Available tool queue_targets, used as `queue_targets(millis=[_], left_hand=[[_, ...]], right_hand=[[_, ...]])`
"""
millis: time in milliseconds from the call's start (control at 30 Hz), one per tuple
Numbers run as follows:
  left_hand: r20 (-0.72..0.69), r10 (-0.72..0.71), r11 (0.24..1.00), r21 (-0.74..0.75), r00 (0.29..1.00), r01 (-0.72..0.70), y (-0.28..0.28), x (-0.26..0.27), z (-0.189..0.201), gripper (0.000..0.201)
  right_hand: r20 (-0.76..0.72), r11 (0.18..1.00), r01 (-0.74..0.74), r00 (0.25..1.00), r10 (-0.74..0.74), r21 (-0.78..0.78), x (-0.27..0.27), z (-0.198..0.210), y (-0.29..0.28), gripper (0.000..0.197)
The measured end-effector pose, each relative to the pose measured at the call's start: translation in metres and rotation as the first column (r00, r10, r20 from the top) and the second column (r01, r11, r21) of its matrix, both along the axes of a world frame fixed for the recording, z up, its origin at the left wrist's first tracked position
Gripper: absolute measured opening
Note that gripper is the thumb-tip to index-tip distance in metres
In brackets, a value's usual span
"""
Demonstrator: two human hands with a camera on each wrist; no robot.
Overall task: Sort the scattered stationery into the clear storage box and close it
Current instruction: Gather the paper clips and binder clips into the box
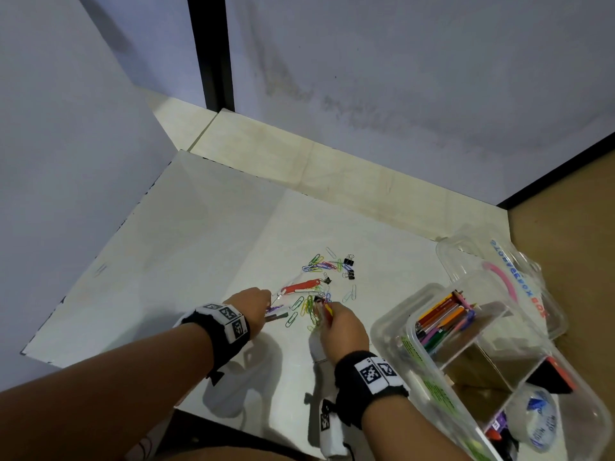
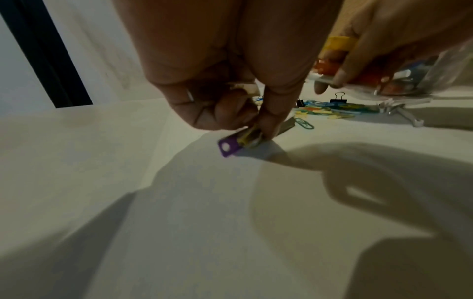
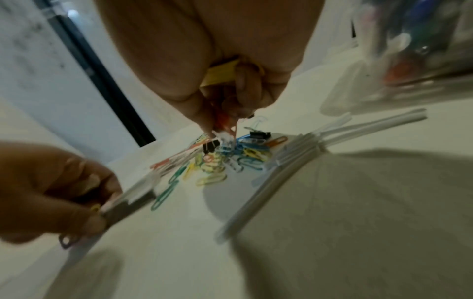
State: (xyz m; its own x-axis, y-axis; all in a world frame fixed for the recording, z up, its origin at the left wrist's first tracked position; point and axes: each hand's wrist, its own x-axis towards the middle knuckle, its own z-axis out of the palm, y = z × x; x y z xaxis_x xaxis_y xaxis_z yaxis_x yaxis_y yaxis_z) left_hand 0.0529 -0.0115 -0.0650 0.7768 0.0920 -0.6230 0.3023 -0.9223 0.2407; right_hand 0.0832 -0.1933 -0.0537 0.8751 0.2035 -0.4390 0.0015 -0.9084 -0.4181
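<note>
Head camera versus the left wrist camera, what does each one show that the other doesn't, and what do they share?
Only the head view shows the clear storage box with coloured pencils in a compartment, and its lid lying behind it. Only the left wrist view shows the purple tag with a hole, pinched by the left hand. Both show the scattered paper clips, black binder clips, and the right hand.

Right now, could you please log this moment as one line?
left hand: holding purple tag | right hand: pinching clips | storage box: open
</note>
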Motion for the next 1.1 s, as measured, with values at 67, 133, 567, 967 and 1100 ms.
queue_targets(millis=[67, 133, 567, 967, 1100], left_hand=[[-0.014, -0.026, 1.000, 0.002, 1.000, 0.026, 0.000, -0.001, -0.002, 0.026], [-0.022, -0.038, 0.999, 0.009, 0.999, 0.039, 0.000, -0.002, -0.002, 0.025], [0.064, 0.223, 0.967, -0.140, 0.973, -0.212, 0.020, -0.002, 0.021, 0.005], [-0.047, 0.326, 0.931, -0.158, 0.944, -0.329, 0.051, -0.005, 0.026, 0.025], [-0.058, 0.327, 0.932, -0.145, 0.943, -0.332, 0.049, -0.005, 0.024, 0.027]], right_hand=[[-0.034, 0.997, 0.063, 0.998, -0.062, 0.036, 0.006, -0.004, -0.004, 0.024], [-0.072, 0.985, 0.135, 0.989, -0.128, 0.105, 0.010, -0.007, -0.005, 0.022], [-0.046, 0.987, 0.037, 0.999, -0.030, 0.157, 0.048, 0.004, 0.036, 0.023], [-0.082, 0.809, -0.556, 0.830, 0.552, -0.191, 0.078, 0.003, 0.083, 0.033], [-0.142, 0.764, -0.616, 0.788, 0.599, -0.192, 0.079, 0.003, 0.079, 0.039]])
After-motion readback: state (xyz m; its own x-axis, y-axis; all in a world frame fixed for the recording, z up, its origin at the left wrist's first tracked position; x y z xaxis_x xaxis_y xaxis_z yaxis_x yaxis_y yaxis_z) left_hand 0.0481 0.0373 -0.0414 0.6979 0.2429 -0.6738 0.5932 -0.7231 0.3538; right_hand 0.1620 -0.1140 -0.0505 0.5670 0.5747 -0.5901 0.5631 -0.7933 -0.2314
